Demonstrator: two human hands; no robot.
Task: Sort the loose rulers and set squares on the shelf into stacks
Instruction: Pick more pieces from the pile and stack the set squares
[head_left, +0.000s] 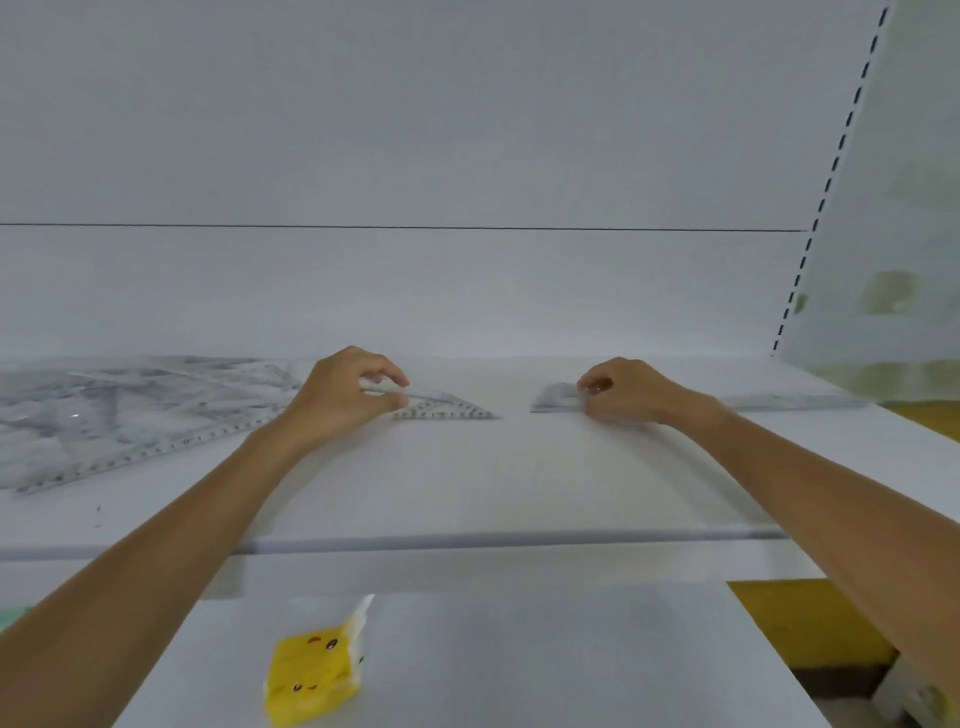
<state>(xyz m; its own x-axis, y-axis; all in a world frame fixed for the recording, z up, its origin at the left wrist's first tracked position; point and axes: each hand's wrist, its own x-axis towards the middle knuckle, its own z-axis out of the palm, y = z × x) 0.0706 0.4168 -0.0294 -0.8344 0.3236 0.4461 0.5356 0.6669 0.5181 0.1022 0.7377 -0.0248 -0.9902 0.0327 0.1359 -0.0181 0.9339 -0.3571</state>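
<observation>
On the white shelf (519, 478) my left hand (343, 395) pinches a clear set square (447, 408) between thumb and fingers; its pointed corner sticks out to the right, near the shelf surface. My right hand (623, 389) has curled fingers on the left end of a stack of clear rulers (556, 397) that runs to the right along the back of the shelf. A loose pile of transparent rulers and set squares (130, 410) lies spread over the left part of the shelf.
The shelf's back wall rises right behind the hands. A slotted upright (831, 171) stands at the back right. On the lower shelf sits a yellow packet with cartoon faces (311, 670). Yellow flooring shows at the right.
</observation>
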